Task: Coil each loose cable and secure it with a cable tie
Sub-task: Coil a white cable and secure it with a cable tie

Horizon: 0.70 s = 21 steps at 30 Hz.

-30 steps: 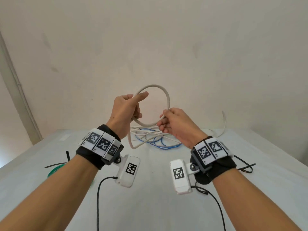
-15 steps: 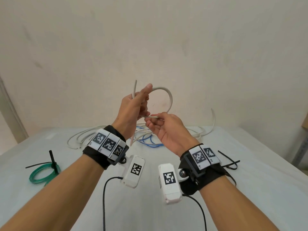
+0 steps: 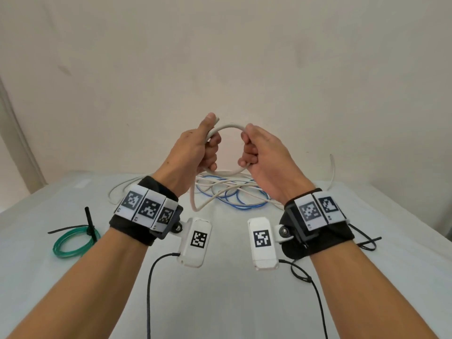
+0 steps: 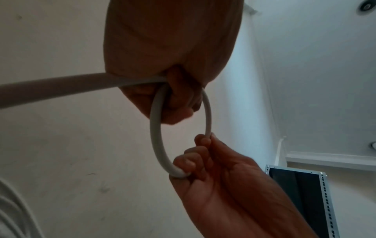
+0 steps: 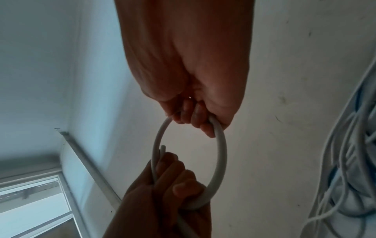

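**A:** Cable (image 3: 228,127) status: white, one loop formed, held up over the tabletop (image 3: 220,302). Left hand (image 3: 195,148) has its grip clamped on the crossover, cut end poking out by the thumb. Right hand (image 3: 264,152) has fingers curled round the far side of the loop. Rest of it trails down into the pile (image 3: 232,192) by the wall, mixed with blue cable (image 3: 244,204).

**B:** Risks?

**A:** Probably three. Stiff jacket, so the loop likely springs open if the left grip eases. The tail runs through the pile, so pulling slack could drag the blue one along or snag. And both hands are busy, so no free hand for a tie.

**B:** Ties where?

**A:** Black ones on the tabletop, right (image 3: 367,242). Reaching means one hand holds the whole coil. Green coil (image 3: 73,243) on the left is already tied.
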{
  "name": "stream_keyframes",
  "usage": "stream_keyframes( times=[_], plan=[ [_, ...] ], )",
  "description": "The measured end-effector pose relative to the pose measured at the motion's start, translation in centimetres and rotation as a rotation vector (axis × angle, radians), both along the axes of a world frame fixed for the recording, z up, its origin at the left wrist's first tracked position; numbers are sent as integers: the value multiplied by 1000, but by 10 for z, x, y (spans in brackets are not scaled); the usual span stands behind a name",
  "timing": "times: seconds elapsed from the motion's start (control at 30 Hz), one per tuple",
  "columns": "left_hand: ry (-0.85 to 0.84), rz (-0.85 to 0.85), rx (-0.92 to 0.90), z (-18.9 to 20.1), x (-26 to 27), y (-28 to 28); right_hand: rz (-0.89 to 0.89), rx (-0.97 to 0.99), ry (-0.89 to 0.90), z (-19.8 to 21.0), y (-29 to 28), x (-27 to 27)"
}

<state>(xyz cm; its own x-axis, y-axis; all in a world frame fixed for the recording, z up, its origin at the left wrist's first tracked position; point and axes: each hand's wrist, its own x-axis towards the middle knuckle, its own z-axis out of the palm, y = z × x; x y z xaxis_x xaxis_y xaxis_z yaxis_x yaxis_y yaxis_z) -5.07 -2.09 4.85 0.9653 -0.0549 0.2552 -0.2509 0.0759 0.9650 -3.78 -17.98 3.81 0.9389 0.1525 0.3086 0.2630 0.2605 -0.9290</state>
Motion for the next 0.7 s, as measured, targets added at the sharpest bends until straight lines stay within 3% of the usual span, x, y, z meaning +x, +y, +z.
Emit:
stream_keyframes(
  times=[0.1, 0.27, 0.37, 0.5, 0.6, 0.7],
  plan=[
    [43, -88, 66, -1, 6, 16, 54, -183, -34, 0, 8, 14],
    [98, -64, 156, -10, 24, 29, 111, -467, -98, 1, 26, 32],
    [92, -35, 119, -22, 29, 38, 124, -606, -134, 4, 38, 38],
    [10, 129, -3, -31, 27, 39, 79, -488, -123, -9, 54, 38],
    [-11, 246, -110, -33, 28, 43, 122, -300, 77, -30, 56, 33],
    [30, 351, -214, -38, 31, 49, 74, -467, 125, -55, 49, 32]
  ],
)
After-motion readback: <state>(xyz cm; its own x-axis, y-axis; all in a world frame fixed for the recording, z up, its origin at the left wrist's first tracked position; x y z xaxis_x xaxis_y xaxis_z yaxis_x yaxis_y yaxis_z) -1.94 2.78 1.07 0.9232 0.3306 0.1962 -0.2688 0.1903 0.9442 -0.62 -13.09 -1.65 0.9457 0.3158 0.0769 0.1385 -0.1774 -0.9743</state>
